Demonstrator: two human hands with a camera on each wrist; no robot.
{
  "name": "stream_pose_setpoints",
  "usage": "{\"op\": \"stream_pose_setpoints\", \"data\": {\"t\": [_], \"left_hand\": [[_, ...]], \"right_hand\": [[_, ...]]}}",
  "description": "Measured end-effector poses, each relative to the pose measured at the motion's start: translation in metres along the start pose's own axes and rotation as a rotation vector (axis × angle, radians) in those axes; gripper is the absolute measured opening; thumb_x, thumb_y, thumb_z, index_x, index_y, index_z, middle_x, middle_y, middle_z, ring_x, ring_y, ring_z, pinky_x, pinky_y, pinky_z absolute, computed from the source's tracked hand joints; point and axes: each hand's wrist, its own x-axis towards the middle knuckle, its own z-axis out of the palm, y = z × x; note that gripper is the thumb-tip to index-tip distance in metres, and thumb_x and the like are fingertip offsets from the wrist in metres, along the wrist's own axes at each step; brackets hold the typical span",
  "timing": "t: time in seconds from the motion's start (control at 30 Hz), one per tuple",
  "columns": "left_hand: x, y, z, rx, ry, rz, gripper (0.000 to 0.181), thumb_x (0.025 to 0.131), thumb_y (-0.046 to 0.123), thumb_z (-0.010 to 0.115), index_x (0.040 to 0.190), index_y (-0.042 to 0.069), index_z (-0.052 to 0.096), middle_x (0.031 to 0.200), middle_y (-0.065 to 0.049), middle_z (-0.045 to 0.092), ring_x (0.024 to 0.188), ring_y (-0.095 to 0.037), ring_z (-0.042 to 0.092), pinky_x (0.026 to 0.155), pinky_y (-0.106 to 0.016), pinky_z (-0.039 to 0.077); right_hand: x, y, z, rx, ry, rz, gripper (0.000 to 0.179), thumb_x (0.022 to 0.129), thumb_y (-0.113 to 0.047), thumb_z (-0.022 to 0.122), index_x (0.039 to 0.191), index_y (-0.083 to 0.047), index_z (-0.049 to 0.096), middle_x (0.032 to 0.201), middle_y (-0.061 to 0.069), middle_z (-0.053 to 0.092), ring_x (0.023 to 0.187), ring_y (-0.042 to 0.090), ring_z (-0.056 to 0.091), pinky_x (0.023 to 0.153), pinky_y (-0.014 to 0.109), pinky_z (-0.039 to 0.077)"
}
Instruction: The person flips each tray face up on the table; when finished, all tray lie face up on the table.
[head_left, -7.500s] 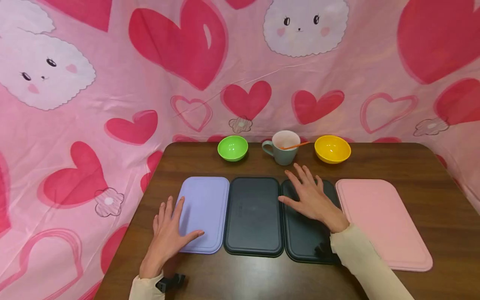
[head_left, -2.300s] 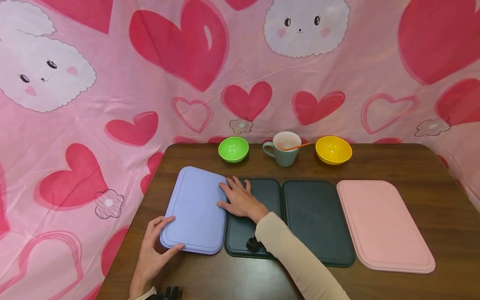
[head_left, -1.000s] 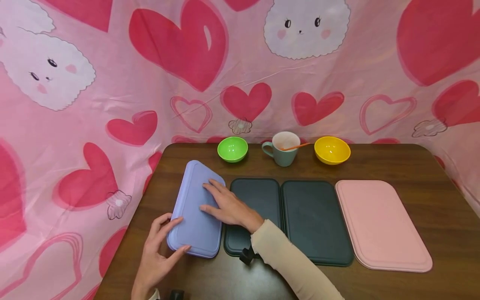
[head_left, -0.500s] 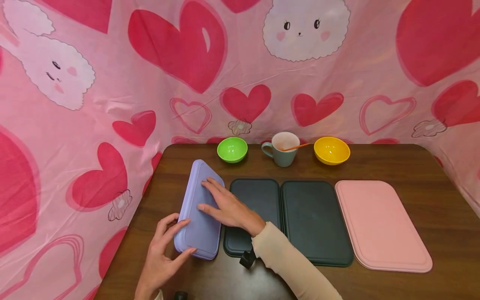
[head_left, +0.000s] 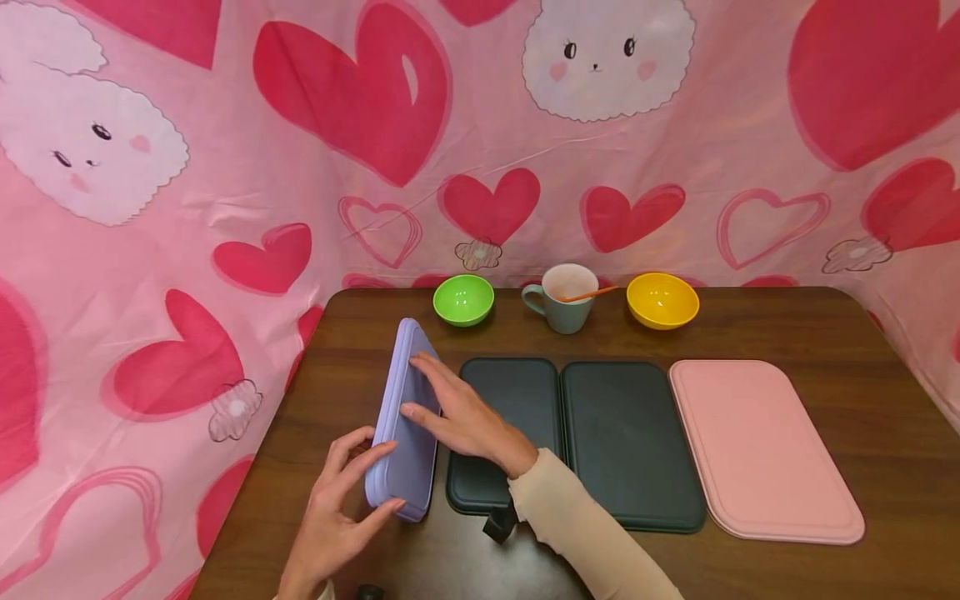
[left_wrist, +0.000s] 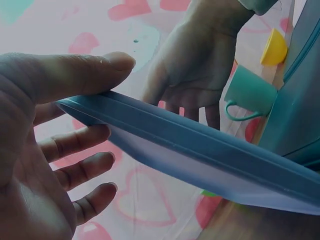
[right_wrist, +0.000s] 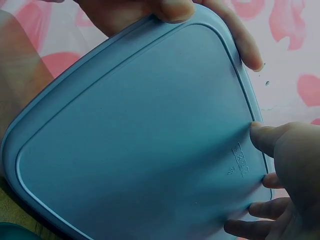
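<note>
Lavender board (head_left: 416,458) tilts steeply on worktop (head_left: 352,350), left of dark boards (head_left: 517,392), long axis pointing away; left hand (head_left: 333,504) grips its near end, right hand (head_left: 468,417), fingers extended, touches its face.

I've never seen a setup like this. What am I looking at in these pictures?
There is no robot, only a person's bare left hand and right hand. The wide picture comes from a camera worn on the head; the two close ones from wrist cameras. On the brown table lie two dark boards and a pink board; beyond them stand a green bowl, a mug holding an orange stick, and a yellow bowl. The left hand grips a lavender board, tilted steeply; the right hand touches its face.
</note>
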Motion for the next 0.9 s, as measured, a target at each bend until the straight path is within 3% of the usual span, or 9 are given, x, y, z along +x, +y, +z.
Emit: {"op": "stream_pose_setpoints", "data": {"t": [0.1, 0.37, 0.6, 0.9], "left_hand": [[0.001, 0.001, 0.003, -0.011, -0.003, 0.006, 0.062, 0.070, 0.011, 0.090, 0.126, 0.002, 0.066, 0.131, -0.018, 0.053, 0.121, -0.007, 0.047, 0.103, -0.008, 0.037], [0.004, 0.001, 0.013, -0.047, 0.015, 0.094, 0.050, 0.087, 0.033, 0.077, 0.123, 0.000, 0.067, 0.130, -0.022, 0.054, 0.115, -0.012, 0.049, 0.100, -0.012, 0.040], [0.003, 0.002, 0.020, -0.055, 0.003, 0.132, 0.048, 0.088, 0.033, 0.076, 0.123, 0.001, 0.068, 0.130, -0.021, 0.054, 0.118, -0.014, 0.049, 0.095, -0.014, 0.041], [0.001, 0.001, 0.030, -0.037, -0.020, 0.179, 0.044, 0.087, 0.028, 0.078, 0.121, 0.002, 0.069, 0.129, -0.020, 0.055, 0.119, -0.014, 0.049, 0.102, -0.013, 0.038]], "right_hand": [[-0.003, 0.002, -0.001, 0.015, 0.021, -0.014, 0.069, 0.099, -0.040, 0.059, 0.156, -0.014, 0.030, 0.166, 0.007, 0.028, 0.153, 0.028, 0.031, 0.119, 0.050, 0.033], [-0.010, 0.004, -0.006, 0.070, 0.049, -0.022, 0.069, 0.099, -0.041, 0.058, 0.156, -0.014, 0.029, 0.163, 0.010, 0.033, 0.145, 0.030, 0.042, 0.115, 0.051, 0.039], [-0.015, 0.005, -0.007, 0.101, 0.042, -0.006, 0.069, 0.100, -0.043, 0.057, 0.157, -0.019, 0.027, 0.158, 0.010, 0.039, 0.136, 0.030, 0.051, 0.110, 0.052, 0.045], [-0.023, 0.010, -0.005, 0.146, 0.060, -0.045, 0.063, 0.100, -0.032, 0.059, 0.155, -0.016, 0.031, 0.140, 0.013, 0.056, 0.123, 0.029, 0.062, 0.100, 0.050, 0.052]]}}
